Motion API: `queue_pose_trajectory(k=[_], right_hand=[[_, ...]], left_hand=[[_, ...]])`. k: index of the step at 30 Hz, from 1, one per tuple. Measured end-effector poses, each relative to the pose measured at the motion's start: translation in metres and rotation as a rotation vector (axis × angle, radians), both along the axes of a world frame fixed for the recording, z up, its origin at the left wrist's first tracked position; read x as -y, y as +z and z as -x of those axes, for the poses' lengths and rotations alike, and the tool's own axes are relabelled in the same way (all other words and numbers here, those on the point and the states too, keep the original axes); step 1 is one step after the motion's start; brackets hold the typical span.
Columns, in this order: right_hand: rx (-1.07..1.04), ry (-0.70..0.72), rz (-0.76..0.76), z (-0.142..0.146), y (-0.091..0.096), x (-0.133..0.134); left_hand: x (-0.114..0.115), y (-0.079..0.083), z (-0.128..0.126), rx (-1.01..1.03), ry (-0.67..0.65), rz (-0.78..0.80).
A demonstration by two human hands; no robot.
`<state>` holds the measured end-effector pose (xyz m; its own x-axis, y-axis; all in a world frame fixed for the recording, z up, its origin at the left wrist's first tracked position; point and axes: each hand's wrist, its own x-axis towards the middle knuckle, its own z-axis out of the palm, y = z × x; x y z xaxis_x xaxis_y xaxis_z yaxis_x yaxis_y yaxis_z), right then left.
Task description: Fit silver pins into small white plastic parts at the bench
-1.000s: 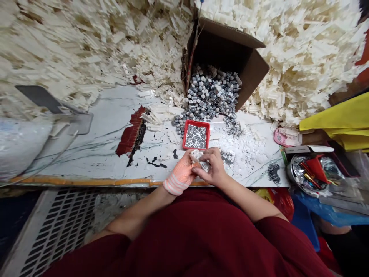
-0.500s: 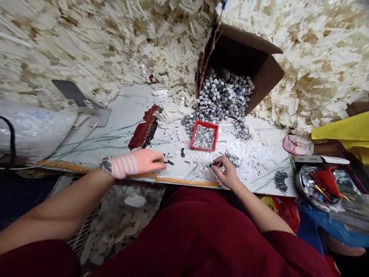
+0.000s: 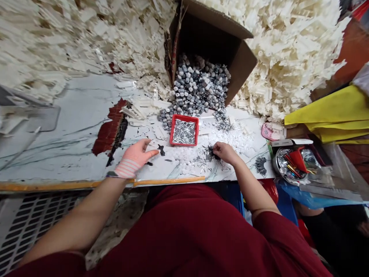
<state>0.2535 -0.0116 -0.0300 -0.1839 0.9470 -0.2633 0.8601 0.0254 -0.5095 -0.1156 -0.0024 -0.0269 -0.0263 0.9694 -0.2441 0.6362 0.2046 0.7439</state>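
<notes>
My left hand [image 3: 134, 157], in a pink-striped glove, hovers over or rests on the marbled tabletop [image 3: 77, 115]; its thumb and fingers are apart, with nothing between them. Dark flat scraps [image 3: 161, 150] lie just past its fingertips. My bare right hand [image 3: 226, 152] is closed, fingertips pinched together at a patch of small dark bits [image 3: 212, 152]; what they hold, if anything, is hidden. Loose metal pins [image 3: 203, 166] are scattered to its left. Between and beyond the hands stands a red square tray [image 3: 184, 144] filled with similar silvery pins [image 3: 183, 131].
An open cardboard box [image 3: 243, 73] lies tipped, spilling small grey-and-white parts [image 3: 198, 86]. Cream plastic pieces [image 3: 86, 34] are heaped behind. White granules [image 3: 235, 136] cover the table at right, near a round metal bowl [image 3: 278, 163] of odds and ends. A person's dark-clothed leg shows lower right.
The view has shifted to the right. My left hand has opened, its thumb parting from the fingers. My right hand has moved away from the front edge to the dark bits, and pins now show on the table.
</notes>
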Motion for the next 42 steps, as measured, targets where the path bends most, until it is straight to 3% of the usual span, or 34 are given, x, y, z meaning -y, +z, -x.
queue_pose_trajectory(k=[4, 9, 11, 14, 17, 20, 27, 32, 37, 42], right_hand=[[0.16, 0.147, -0.055, 0.028, -0.005, -0.022], [0.316, 0.304, -0.035, 0.044, -0.009, -0.03], [0.253, 0.287, -0.042, 0.041, -0.009, -0.025], [-0.04, 0.125, -0.091, 0.038, -0.004, -0.011], [-0.407, -0.059, -0.065, 0.048, 0.003, 0.008], [-0.587, -0.063, -0.082, 0.066, 0.008, 0.021], [-0.453, 0.059, -0.248, 0.082, 0.007, 0.026], [-0.508, -0.041, -0.105, 0.086, 0.004, 0.031], [-0.419, -0.08, -0.209, 0.091, -0.008, 0.048], [-0.679, -0.046, 0.204, 0.072, -0.02, 0.04]], left_hand=[[0.018, 0.009, -0.008, 0.431, 0.087, 0.162], [0.034, 0.0, -0.045, 0.761, 0.049, 0.32], [0.037, -0.005, -0.063, 0.835, 0.021, 0.333], [0.039, -0.009, -0.09, 0.912, -0.007, 0.359], [0.04, -0.008, -0.108, 0.912, -0.044, 0.382], [0.041, -0.003, -0.117, 0.881, -0.062, 0.385], [0.044, -0.001, -0.113, 0.845, -0.039, 0.344], [0.045, -0.011, -0.111, 0.805, -0.085, 0.343], [0.052, -0.013, -0.11, 0.755, -0.09, 0.374], [0.056, -0.012, -0.107, 0.723, -0.135, 0.413]])
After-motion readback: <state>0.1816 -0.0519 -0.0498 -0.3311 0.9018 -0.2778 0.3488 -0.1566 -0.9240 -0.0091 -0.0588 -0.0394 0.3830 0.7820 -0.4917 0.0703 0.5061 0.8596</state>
